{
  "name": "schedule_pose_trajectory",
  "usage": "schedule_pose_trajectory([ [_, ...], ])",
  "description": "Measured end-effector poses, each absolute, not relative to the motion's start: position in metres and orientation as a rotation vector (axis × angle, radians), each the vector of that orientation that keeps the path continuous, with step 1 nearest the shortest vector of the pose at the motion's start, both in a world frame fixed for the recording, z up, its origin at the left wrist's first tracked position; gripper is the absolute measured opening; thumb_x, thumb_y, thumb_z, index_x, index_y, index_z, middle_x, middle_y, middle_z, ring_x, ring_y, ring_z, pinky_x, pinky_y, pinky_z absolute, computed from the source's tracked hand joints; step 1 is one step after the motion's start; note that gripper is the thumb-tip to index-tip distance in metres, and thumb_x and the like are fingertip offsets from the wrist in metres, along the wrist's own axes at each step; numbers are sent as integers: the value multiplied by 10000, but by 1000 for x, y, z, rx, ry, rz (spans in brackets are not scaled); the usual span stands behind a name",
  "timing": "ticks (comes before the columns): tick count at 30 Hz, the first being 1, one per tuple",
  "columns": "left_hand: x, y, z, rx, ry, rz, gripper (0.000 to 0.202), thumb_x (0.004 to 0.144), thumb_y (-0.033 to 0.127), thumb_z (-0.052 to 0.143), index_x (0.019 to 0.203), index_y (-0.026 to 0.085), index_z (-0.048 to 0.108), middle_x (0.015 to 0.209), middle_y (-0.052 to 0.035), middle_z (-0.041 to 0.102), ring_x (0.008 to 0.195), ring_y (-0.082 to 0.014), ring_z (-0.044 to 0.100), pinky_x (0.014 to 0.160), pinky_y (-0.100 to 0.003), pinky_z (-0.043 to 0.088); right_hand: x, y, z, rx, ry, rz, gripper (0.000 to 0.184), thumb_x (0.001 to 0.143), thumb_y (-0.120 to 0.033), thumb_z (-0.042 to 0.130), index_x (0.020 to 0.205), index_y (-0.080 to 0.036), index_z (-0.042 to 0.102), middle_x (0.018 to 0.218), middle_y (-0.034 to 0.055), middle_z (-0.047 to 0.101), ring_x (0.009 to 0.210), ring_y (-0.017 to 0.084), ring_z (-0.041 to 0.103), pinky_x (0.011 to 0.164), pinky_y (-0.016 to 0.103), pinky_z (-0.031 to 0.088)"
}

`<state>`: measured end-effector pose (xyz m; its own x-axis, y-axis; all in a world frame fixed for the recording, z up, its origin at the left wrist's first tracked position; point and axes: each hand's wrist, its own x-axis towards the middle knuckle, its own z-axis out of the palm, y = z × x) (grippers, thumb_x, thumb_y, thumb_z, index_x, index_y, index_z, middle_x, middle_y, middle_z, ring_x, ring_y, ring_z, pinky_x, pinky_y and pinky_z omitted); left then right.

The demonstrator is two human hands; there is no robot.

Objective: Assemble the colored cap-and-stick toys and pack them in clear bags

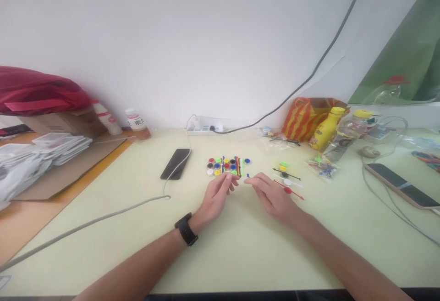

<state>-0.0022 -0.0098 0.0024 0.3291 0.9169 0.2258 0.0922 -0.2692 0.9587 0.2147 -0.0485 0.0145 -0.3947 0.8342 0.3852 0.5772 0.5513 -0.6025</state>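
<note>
Small round coloured caps (pixel 220 165) lie in rows on the pale table (pixel 240 246), with thin coloured sticks (pixel 238 164) among them. My left hand (pixel 216 197), with a black watch on its wrist, rests just below the rows with its fingers curled near the caps. My right hand (pixel 271 195) lies beside it, fingers pinched near a tiny blue piece (pixel 248 175). To the right of that hand lie a red stick with a red cap (pixel 288 190) and a black stick with a black cap (pixel 285 175).
A black phone (pixel 176 163) with a grey cable lies to the left, a power strip (pixel 205 129) by the wall. At right stand a yellow bottle (pixel 325 129), a striped bag (pixel 304 117), small bags of parts (pixel 323 167) and a second phone (pixel 400 185). White packets (pixel 37 154) are stacked far left.
</note>
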Motion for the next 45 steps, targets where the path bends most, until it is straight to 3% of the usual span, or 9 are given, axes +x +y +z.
schedule_pose_trajectory([
  [4, -2, -9, 2, 1616, 927, 1066, 446, 1046, 503, 395, 1047, 185, 709, 919, -70, 664, 816, -186, 582, 730, -299, 462, 215, -45, 13, -1132, -1871, 579, 322, 1041, -297, 396, 1291, -266, 596, 1115, 82, 679, 935, 207, 673, 880, 352, 530],
  [10, -1, -10, 3, 1612, 921, 1007, 375, 1027, 481, 460, 1024, 185, 689, 960, -68, 663, 867, -189, 590, 773, -295, 472, 213, -33, 1, -1244, -1601, 636, 178, 944, -321, 590, 1047, -227, 701, 1055, 64, 735, 896, 209, 696, 833, 344, 549],
  [17, 1, -7, -4, 1694, 890, 931, 290, 990, 447, 546, 1013, 190, 678, 905, -41, 653, 838, -186, 598, 775, -299, 477, 204, -38, -6, -1196, -1976, 670, 132, 957, -251, 536, 933, -226, 664, 853, 18, 669, 681, 155, 582, 620, 290, 455],
  [19, 0, -7, -4, 1641, 896, 950, 325, 1008, 462, 504, 1028, 189, 679, 914, -46, 651, 856, -189, 605, 790, -301, 483, 198, -44, -5, -1167, -2062, 647, 92, 928, -295, 613, 878, -221, 635, 817, 5, 655, 686, 155, 578, 643, 293, 450],
  [23, 0, -8, -2, 1555, 903, 974, 399, 1017, 497, 465, 1027, 173, 697, 890, -54, 641, 826, -184, 594, 767, -297, 488, 182, -53, -8, -1063, -2226, 525, 260, 824, -407, 767, 867, -213, 600, 892, 22, 685, 818, 197, 626, 755, 320, 464],
  [27, 0, -6, -5, 1504, 933, 1032, 447, 1023, 523, 438, 1024, 166, 707, 901, -68, 658, 840, -192, 601, 760, -305, 482, 173, -54, -16, -1073, -2331, 350, 90, 930, -253, 621, 852, -212, 599, 851, 36, 667, 798, 199, 616, 716, 314, 434],
  [32, -3, -3, -8, 1469, 1012, 1216, 474, 1034, 535, 397, 991, 176, 703, 962, -86, 684, 916, -215, 616, 794, -326, 467, 188, -43, -2, -1109, -2283, 305, 156, 990, -177, 476, 905, -212, 602, 884, 44, 666, 800, 190, 610, 718, 306, 423],
  [39, -5, -2, -5, 1439, 1106, 1319, 475, 1038, 556, 359, 1057, 204, 678, 1022, -90, 669, 944, -226, 578, 779, -329, 445, 233, 1, 41, -1456, -2004, 233, 142, 947, -183, 505, 856, -212, 610, 796, 23, 669, 711, 174, 593, 665, 281, 404],
  [45, -5, -3, -3, 1500, 1096, 1266, 427, 1046, 522, 370, 1098, 223, 670, 1010, -71, 660, 922, -214, 564, 789, -324, 430, 240, 29, 15, -1706, -1940, 36, 141, 888, -131, 510, 799, -199, 596, 829, 54, 690, 780, 193, 614, 671, 280, 372],
])
